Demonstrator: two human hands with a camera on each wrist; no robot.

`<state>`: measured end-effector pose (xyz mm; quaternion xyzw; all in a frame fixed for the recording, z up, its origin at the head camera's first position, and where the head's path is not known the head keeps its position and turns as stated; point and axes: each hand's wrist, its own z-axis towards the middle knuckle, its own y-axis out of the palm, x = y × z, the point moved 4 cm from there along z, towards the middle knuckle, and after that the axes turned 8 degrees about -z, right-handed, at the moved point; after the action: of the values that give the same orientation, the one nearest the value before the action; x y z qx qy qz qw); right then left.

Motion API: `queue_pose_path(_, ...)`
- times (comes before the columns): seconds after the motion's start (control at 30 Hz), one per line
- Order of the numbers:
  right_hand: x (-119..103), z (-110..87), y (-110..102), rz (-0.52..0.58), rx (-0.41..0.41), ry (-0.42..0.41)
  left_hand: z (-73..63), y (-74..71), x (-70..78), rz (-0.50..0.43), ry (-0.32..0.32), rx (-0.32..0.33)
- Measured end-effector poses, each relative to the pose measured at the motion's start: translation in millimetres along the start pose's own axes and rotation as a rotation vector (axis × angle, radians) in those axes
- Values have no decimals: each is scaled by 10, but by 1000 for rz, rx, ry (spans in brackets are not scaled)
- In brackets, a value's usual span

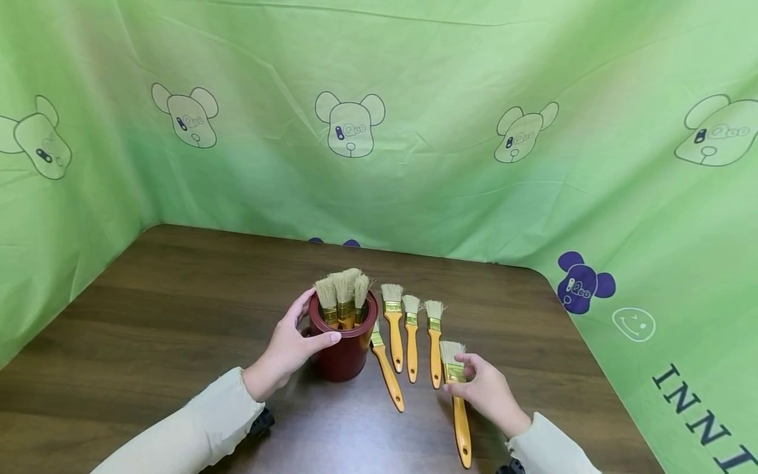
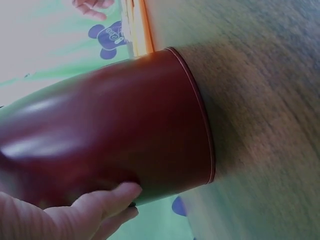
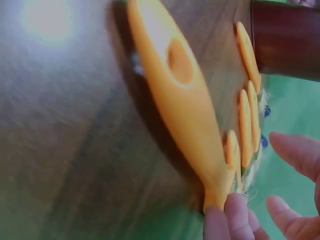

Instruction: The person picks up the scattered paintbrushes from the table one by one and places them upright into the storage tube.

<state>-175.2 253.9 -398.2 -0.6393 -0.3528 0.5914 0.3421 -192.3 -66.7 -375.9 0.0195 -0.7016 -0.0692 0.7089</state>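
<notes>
Paintbrush (image 1: 462, 431) is apparently being picked up beneath the right hand (image 1: 487, 394), pinch unclear, firm closure needed; pot (image 1: 341, 361) is clasped by the left hand (image 1: 289, 350).

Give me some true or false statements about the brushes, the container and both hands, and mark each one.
1. The container holds several brushes with their bristles up. True.
2. The left hand holds a brush. False: it holds the container.
3. Five brushes are outside the container. True.
4. The container is bright green. False: it is dark red.
5. The right hand is at the brush farthest from the container. True.
6. The handles outside are blue. False: they are yellow-orange.
</notes>
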Motion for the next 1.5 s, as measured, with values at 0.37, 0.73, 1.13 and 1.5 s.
queue_pose_path(0.37, 99, -71, 35, -137, -31, -9, 23, 14, -23, -1, -9, 3)
queue_pose_path(0.73, 208, 79, -66, -125, -97, -23, 24, 4, 5, -5, -1, -2)
queue_pose_path(1.13, 327, 253, -158, -211, -168, -63, 8, 7, -3, 3, -14, 4)
queue_pose_path(1.5, 230, 440, -91, -258, -176, -54, 17, 5, 9, 3, -9, 3)
